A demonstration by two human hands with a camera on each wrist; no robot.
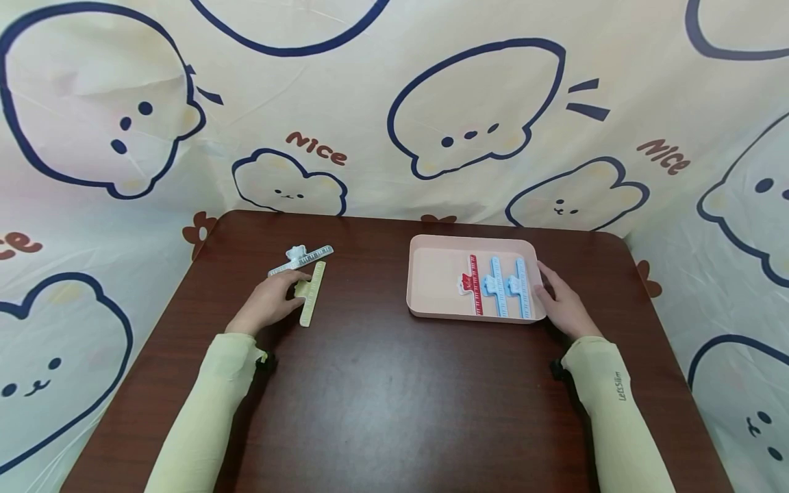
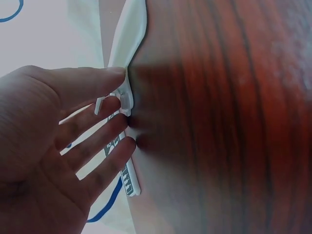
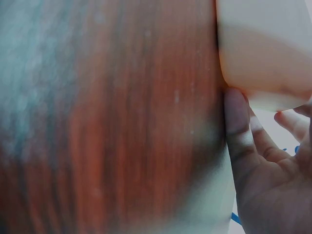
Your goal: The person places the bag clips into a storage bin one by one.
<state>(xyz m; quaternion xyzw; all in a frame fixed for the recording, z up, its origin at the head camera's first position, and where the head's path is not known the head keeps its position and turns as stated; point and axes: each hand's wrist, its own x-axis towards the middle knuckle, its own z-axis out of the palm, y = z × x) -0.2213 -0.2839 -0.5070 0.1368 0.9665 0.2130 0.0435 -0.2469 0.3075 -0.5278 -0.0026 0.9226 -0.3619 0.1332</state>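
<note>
My left hand (image 1: 279, 296) lies flat on the brown table (image 1: 394, 390), its straight fingertips touching the clip end of a pale yellow ruler clip (image 1: 313, 296). A white ruler clip (image 1: 302, 258) lies just beyond it. In the left wrist view the left hand (image 2: 114, 124) has straight fingers against a pale ruler clip (image 2: 127, 173). My right hand (image 1: 562, 305) rests against the right wall of a pink tray (image 1: 431, 274), fingers relaxed. In the right wrist view its thumb (image 3: 236, 126) touches the tray (image 3: 263, 48). The tray holds a red ruler clip (image 1: 472, 282) and two blue ones (image 1: 496, 286) (image 1: 521, 287).
A cartoon-printed cloth (image 1: 394, 103) hangs behind and around the table. The table's back edge runs just past the tray and the white clip.
</note>
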